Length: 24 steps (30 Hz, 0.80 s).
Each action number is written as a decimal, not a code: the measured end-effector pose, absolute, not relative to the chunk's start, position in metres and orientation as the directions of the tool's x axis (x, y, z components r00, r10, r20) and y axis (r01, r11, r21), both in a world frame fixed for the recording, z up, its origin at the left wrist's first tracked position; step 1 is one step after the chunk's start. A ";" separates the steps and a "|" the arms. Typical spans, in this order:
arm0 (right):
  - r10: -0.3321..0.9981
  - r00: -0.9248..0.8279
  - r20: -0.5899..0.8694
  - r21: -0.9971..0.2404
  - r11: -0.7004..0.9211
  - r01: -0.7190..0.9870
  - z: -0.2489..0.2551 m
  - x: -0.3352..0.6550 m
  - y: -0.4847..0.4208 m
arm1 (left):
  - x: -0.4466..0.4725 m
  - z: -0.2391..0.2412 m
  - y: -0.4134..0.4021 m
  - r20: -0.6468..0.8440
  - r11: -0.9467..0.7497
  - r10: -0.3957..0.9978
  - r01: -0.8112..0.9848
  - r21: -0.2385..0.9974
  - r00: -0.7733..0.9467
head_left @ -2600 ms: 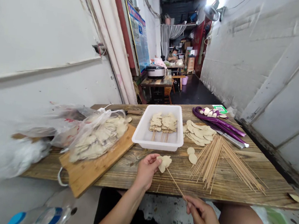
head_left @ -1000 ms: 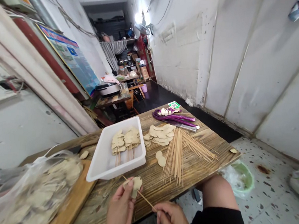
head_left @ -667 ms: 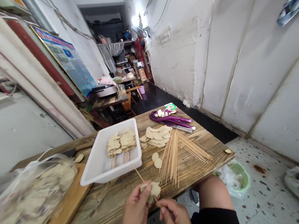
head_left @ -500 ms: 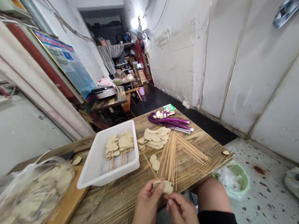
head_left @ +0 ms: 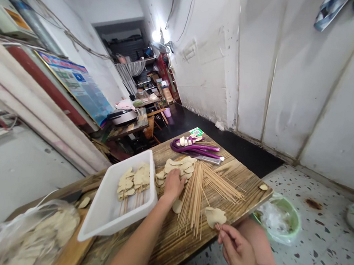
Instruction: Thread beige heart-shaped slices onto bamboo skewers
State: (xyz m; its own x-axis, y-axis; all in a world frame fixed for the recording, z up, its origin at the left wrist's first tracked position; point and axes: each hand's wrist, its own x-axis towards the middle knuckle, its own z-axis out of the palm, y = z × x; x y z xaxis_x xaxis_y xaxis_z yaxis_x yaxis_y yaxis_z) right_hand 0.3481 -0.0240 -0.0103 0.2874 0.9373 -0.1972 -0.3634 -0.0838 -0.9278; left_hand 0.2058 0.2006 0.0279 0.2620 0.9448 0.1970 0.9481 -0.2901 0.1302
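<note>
My right hand (head_left: pixel 236 251) pinches the near end of a thin bamboo skewer at the table's front edge; pale slices (head_left: pixel 215 216) sit threaded on it just above my fingers. My left hand (head_left: pixel 173 184) reaches forward, its fingers curled down on the loose pale slices (head_left: pixel 176 168) piled beside the white tray (head_left: pixel 98 215); whether it grips one is hidden. One single slice (head_left: pixel 177 206) lies just under that hand. A fan of bare bamboo skewers (head_left: pixel 202 191) lies between my hands.
The tray holds several filled skewers (head_left: pixel 134 180). A plastic bag of slices (head_left: pixel 31 235) rests on a cutting board at left. Purple eggplants (head_left: pixel 194 147) and a knife lie at the wooden table's (head_left: pixel 181 244) far end. A green bin (head_left: pixel 278 217) stands on the floor at right.
My left hand has let go of the threaded slices and reached forward to the loose pile. My right hand has carried the skewer with its slices to the right.
</note>
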 end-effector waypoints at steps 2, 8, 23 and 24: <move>0.936 0.288 -0.203 -0.925 -0.087 -0.370 -0.015 0.351 -0.025 | 0.209 0.029 0.205 0.185 -0.287 0.946 0.954 0.090 0.267; 0.943 0.273 -0.192 -0.930 -0.086 -0.357 -0.021 0.352 -0.026 | 0.213 0.035 0.212 0.138 -0.283 0.951 0.959 0.025 0.277; 0.953 0.254 -0.163 -0.939 -0.071 -0.338 -0.014 0.342 -0.037 | 0.169 0.050 0.110 0.368 -0.389 0.906 0.756 0.527 0.209; 0.959 0.231 -0.165 -0.942 -0.084 -0.324 -0.013 0.338 -0.038 | 0.157 0.049 0.095 0.354 -0.371 0.917 0.729 0.576 0.187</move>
State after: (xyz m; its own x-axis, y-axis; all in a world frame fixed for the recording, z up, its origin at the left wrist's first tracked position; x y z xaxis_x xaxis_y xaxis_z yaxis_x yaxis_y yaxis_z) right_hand 0.3383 -0.0383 -0.0130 0.2314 0.9587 -0.1654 -0.3245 -0.0842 -0.9421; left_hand 0.1574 0.0954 0.0490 0.1867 0.9166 0.3536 0.7289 -0.3706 0.5757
